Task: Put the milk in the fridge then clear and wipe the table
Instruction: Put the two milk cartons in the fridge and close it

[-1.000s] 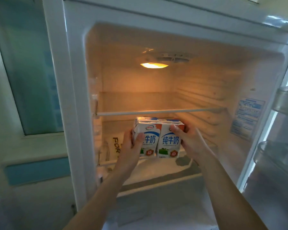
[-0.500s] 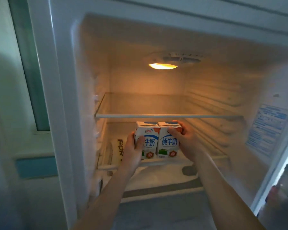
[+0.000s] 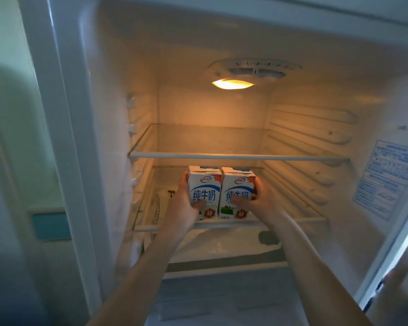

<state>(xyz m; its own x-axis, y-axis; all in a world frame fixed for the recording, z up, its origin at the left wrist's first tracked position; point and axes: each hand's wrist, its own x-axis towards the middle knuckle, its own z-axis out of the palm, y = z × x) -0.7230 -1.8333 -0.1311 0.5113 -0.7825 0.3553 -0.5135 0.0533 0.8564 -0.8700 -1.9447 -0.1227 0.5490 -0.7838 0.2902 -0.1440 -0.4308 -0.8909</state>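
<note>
Milk cartons point(image 3: 205, 184) inside fridge point(image 3: 198, 109), left hand point(image 3: 183, 208), right hand point(image 3: 260, 203) gripping one each

The lower fronts of the two milk cartons point(image 3: 222, 182) are partly covered by the thumbs of the left hand point(image 3: 185, 207) and the right hand point(image 3: 258, 203). A package point(image 3: 161, 205) beside them is masked by the left hand; its lettering is seen only in fragments. The print on the wall label point(image 3: 386, 180) is too small to be read.
</note>
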